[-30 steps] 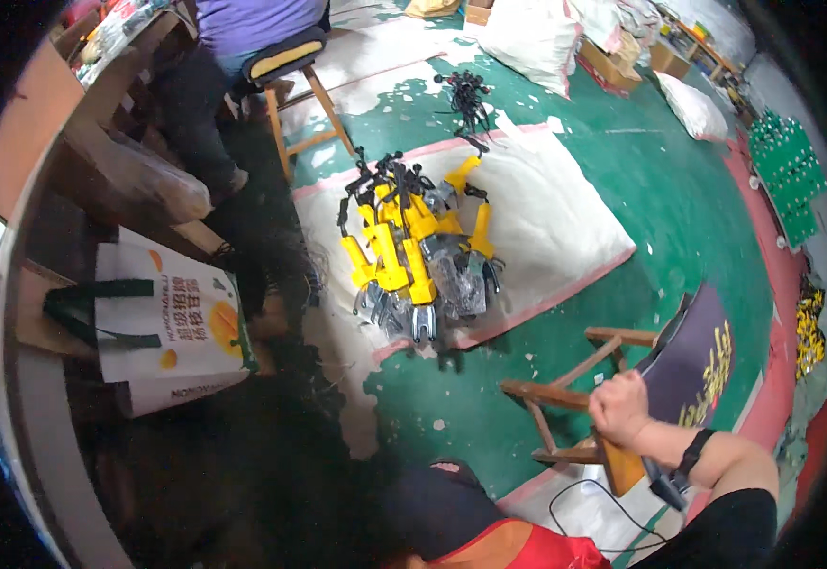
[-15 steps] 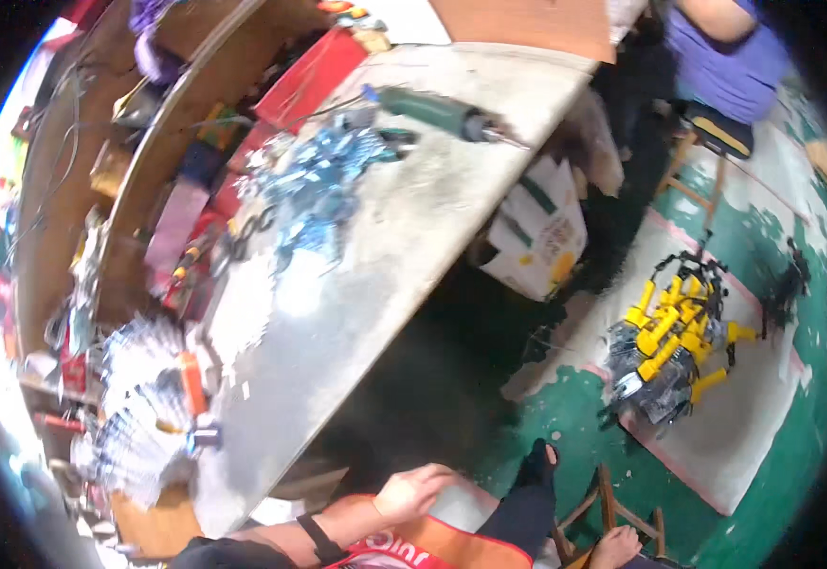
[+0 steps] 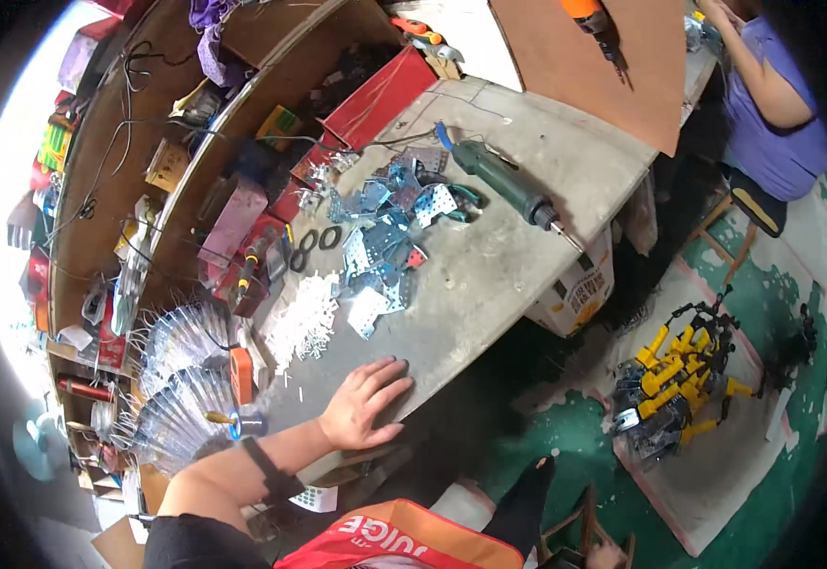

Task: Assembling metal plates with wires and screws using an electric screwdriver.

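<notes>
In the head view, the left grip point(image 3: 366, 403), grasping nothing, rests spread-fingered at the counter's point(image 3: 499, 251) edge; nearby white pieces point(image 3: 307, 318) lie at its 11 o'clock, heaped along 1-to-7, farther from the right grip point(image 3: 608, 556), whose state I cannot tell.

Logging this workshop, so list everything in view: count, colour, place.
power screwdriver: one, green, on bench
power tool: one, orange, on board
perforated plates: many, blue, on bench
small pieces: many, white, beside plates
fanned wrapped bundles: two, clear, bench's left
yellow-handled tools: several, yellow, floor sheet
carry bag: one, white, beside bench
stools: two, brown, floor
shelf clutter: uncountable, mixed, left
person: one, purple top, upper right
left hand: one, bare, on bench edge
right hand: one, bare, dim, near stool
</notes>
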{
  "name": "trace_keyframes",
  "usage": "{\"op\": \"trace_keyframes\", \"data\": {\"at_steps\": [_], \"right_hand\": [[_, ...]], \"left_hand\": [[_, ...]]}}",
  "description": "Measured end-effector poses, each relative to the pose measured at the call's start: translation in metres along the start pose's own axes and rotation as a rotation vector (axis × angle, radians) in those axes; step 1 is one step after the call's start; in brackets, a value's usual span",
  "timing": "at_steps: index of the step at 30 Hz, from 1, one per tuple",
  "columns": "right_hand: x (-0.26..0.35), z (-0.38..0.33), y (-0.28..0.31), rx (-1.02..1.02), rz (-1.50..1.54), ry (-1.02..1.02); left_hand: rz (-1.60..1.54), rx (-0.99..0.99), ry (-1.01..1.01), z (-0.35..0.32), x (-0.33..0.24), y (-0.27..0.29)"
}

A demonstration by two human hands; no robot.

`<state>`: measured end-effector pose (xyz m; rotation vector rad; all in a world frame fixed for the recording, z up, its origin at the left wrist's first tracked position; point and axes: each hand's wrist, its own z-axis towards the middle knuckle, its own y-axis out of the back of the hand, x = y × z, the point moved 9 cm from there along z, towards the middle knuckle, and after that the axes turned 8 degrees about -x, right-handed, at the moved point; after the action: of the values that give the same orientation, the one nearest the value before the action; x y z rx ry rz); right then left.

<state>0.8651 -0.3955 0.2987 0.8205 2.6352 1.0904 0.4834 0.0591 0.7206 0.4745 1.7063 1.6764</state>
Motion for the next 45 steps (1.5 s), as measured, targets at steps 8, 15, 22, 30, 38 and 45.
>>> {"op": "trace_keyframes", "data": {"at_steps": [8,15,22,30,38,45], "right_hand": [[-0.031,0.000,-0.002,0.542,-0.165,-0.191],[0.165,-0.022,0.050,0.242,-0.437,0.322],[0.318,0.000,0.105,0.309,-0.080,0.126],[0.426,0.035,0.163,0.255,-0.065,0.133],[0.479,0.079,0.185,0.285,-0.124,0.182],[0.499,0.109,0.193,0.316,-0.116,0.207]], "left_hand": [[-0.019,-0.062,0.035,0.009,0.030,-0.020],[-0.077,0.006,0.075,0.009,0.071,-0.008],[-0.202,0.024,0.080,-0.001,0.117,0.006],[-0.226,0.004,0.085,-0.007,0.148,0.020],[-0.074,-0.096,0.028,-0.011,0.166,0.011],[-0.056,0.097,0.025,-0.001,0.171,-0.001]]}}
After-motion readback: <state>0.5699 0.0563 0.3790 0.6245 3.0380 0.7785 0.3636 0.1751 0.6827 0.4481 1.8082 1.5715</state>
